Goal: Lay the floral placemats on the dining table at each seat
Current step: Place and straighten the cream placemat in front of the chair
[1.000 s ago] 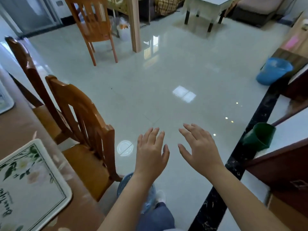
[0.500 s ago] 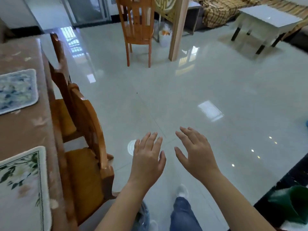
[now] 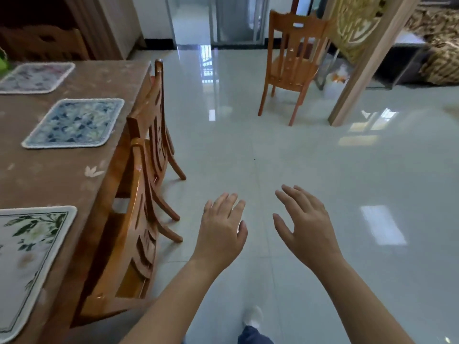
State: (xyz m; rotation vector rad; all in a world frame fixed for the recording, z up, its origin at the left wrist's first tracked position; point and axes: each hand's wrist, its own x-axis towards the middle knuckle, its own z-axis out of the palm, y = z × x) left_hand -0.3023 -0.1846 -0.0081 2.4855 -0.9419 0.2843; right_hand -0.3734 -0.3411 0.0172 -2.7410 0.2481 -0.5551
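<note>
Three floral placemats lie flat on the brown dining table (image 3: 62, 180) at the left. The nearest is a white mat with green leaves (image 3: 27, 256), cut off by the frame's left edge. Beyond it sits a blue-patterned mat (image 3: 74, 122), and farthest a pale pinkish mat (image 3: 37, 76). My left hand (image 3: 221, 232) and my right hand (image 3: 308, 229) hover side by side over the floor, to the right of the table. Both are empty with fingers spread.
Two wooden chairs (image 3: 139, 219) (image 3: 156, 125) are tucked against the table's right side. A third chair (image 3: 290, 68) stands alone farther off beside a carved wooden screen (image 3: 357, 45). Glossy tiled floor (image 3: 323, 170) stretches ahead. My shoe (image 3: 252, 319) shows below. A sofa (image 3: 439, 45) sits far right.
The view has swung left, bringing more of the table and a third placemat into sight. My empty hands have kept their spread pose in front of me.
</note>
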